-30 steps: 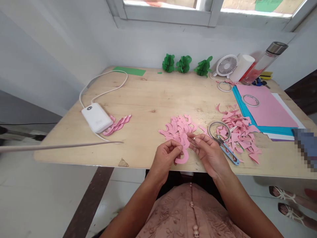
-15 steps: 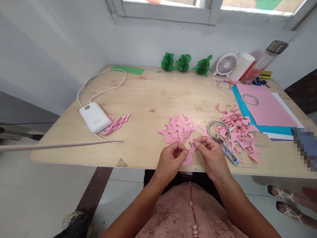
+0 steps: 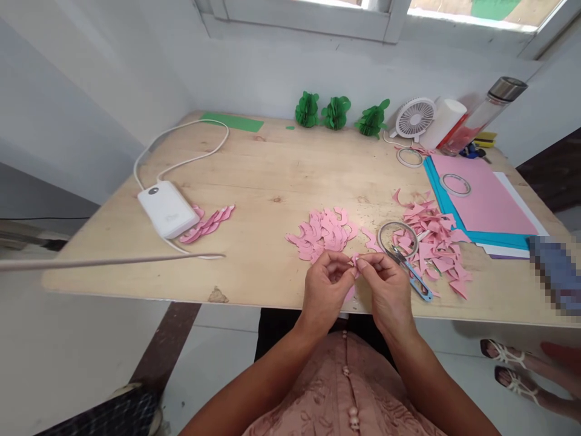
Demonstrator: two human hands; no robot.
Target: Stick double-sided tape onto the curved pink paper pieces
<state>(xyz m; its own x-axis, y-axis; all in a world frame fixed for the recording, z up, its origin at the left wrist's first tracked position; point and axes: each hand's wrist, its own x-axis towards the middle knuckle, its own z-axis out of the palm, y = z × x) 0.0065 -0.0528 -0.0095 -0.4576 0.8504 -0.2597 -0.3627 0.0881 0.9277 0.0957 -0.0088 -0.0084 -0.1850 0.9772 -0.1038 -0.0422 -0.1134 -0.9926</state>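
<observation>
Between my two hands is a curved pink paper piece (image 3: 350,293), partly hidden by my fingers. My left hand (image 3: 327,290) pinches it from the left, and my right hand (image 3: 388,287) pinches its upper end from the right, the fingertips almost meeting. Just beyond my hands lies a pile of wavy pink paper cutouts (image 3: 324,231). Close to my right hand are blue-handled thread snips (image 3: 420,284) and a roll of narrow tape (image 3: 398,225). A single pink cutout (image 3: 371,238) rests beside the tape roll.
Pink paper scraps (image 3: 431,242) spread on the right, near stacked coloured sheets (image 3: 490,194). At left, a white power bank (image 3: 167,209) with a cable sits by more pink pieces (image 3: 213,223). Green paper shapes (image 3: 336,113), a small fan (image 3: 414,118) and a bottle (image 3: 483,115) line the back.
My hands have come closer together, and my left hand has moved right and up along the paper piece. More of the piece is now covered by fingers. The view has shifted slightly.
</observation>
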